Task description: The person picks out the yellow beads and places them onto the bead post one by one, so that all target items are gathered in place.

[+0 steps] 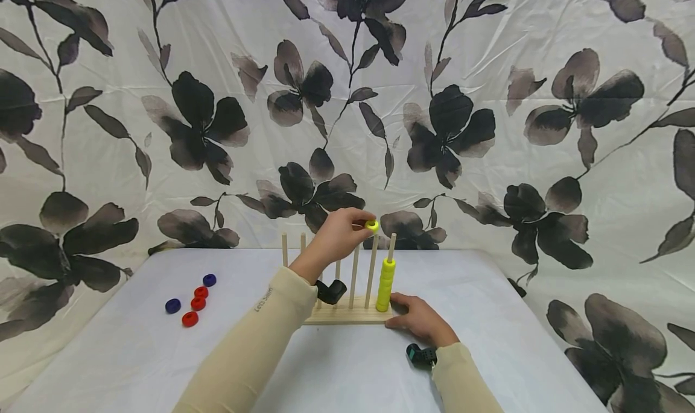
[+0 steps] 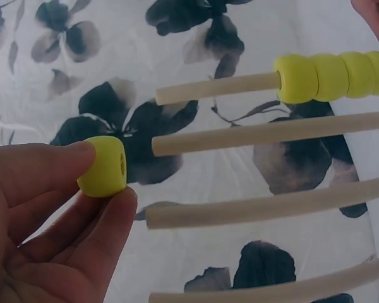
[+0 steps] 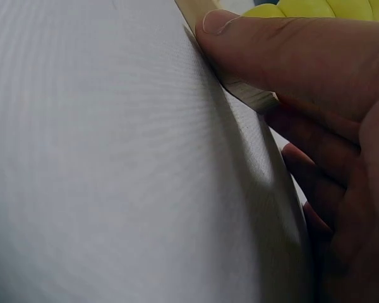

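A yellow bead (image 1: 371,225) is pinched between the thumb and fingers of my left hand (image 1: 339,235), up by the tops of the wooden pegs. In the left wrist view this bead (image 2: 104,165) has its hole turned toward the peg ends, apart from them. The rightmost peg of the wooden rack (image 1: 347,318) carries a stack of several yellow beads (image 1: 386,285), its tip bare above them. My right hand (image 1: 420,321) grips the right end of the rack's base, the thumb (image 3: 259,50) at the front edge. My left forearm hides part of the rack.
On the white table (image 1: 136,353), left of the rack, lie three red beads (image 1: 198,303) and two dark blue beads, one (image 1: 209,280) farther back and one (image 1: 172,305) to the left. A floral cloth (image 1: 347,129) hangs behind the table.
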### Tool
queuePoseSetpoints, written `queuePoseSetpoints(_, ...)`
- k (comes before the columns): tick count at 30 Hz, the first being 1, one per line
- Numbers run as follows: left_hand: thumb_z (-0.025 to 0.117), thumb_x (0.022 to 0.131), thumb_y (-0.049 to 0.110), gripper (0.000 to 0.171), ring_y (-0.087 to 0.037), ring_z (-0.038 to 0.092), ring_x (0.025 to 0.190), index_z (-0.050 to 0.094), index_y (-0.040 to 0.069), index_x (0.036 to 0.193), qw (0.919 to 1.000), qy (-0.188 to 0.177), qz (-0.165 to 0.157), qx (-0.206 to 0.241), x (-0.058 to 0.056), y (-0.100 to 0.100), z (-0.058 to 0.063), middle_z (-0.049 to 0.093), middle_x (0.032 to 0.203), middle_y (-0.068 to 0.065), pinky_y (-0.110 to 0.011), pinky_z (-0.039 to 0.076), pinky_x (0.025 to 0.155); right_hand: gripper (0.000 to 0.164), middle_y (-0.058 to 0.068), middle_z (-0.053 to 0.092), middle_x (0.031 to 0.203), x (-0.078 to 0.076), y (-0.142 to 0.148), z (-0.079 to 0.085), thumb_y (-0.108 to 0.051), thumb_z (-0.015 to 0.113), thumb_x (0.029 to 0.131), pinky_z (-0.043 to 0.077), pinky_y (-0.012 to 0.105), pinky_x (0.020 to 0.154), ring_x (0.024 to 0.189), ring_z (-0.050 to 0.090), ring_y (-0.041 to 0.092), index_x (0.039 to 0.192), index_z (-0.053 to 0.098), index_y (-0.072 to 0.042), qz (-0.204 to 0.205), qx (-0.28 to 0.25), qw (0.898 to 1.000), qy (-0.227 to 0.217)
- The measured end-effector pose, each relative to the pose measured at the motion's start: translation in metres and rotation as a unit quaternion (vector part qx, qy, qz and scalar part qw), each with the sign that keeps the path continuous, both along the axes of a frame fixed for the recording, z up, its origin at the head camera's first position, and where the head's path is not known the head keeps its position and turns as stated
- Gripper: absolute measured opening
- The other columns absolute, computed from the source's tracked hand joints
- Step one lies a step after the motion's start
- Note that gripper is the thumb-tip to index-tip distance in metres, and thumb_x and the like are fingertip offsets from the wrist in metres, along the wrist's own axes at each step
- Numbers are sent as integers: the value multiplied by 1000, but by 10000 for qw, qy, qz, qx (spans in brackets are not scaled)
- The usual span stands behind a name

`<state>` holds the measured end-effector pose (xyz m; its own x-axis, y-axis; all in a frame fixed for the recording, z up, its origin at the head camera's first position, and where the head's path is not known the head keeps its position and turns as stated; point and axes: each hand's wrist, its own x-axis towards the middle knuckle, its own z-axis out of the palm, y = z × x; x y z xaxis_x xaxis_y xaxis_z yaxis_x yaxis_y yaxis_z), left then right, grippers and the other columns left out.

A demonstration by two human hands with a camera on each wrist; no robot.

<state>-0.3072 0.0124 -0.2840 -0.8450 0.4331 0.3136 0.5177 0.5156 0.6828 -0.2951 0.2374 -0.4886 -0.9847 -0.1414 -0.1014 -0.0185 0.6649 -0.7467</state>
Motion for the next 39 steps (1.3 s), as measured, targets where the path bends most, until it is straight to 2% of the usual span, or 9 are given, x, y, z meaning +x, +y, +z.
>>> queuePoseSetpoints(10, 63, 94, 14, 31, -21, 64, 114, 65, 9, 125, 9999, 46, -164, -3, -7, 19, -6, 63, 125, -6, -32, 56, 91, 75, 7, 46, 149, 0, -1, 1, -34, 82, 74, 27, 61, 114, 142, 34, 36, 141, 52, -18, -18, -24, 10000, -22)
queuePoseSetpoints(20, 64, 94, 14, 30, -20, 65, 112, 66, 9, 123, 9996, 46, -250, -100, -8, 30, -4, 65, 123, -6, -29, 56, 88, 74, 8, 46, 149, 0, 0, 2, -33, 82, 74, 26, 61, 114, 142, 34, 36, 140, 53, -18, 63, -69, 10000, 13)
queuePoseSetpoints(29, 65, 93, 14, 28, -18, 66, 107, 68, 8, 121, 9990, -26, -378, -234, -11, 37, -5, 68, 117, -6, -28, 57, 87, 75, 8, 46, 149, -1, 0, -1, -34, 84, 73, 26, 61, 114, 142, 34, 37, 139, 54, -19, 13, -137, 9999, -46)
queuePoseSetpoints(39, 65, 93, 14, 30, -18, 66, 106, 67, 7, 123, 9981, -3, -466, -393, -14, 40, -3, 68, 117, -8, -29, 56, 89, 74, 8, 46, 149, -1, 0, -1, -33, 83, 74, 26, 61, 114, 142, 34, 36, 140, 53, -19, 55, -80, 10000, 15)
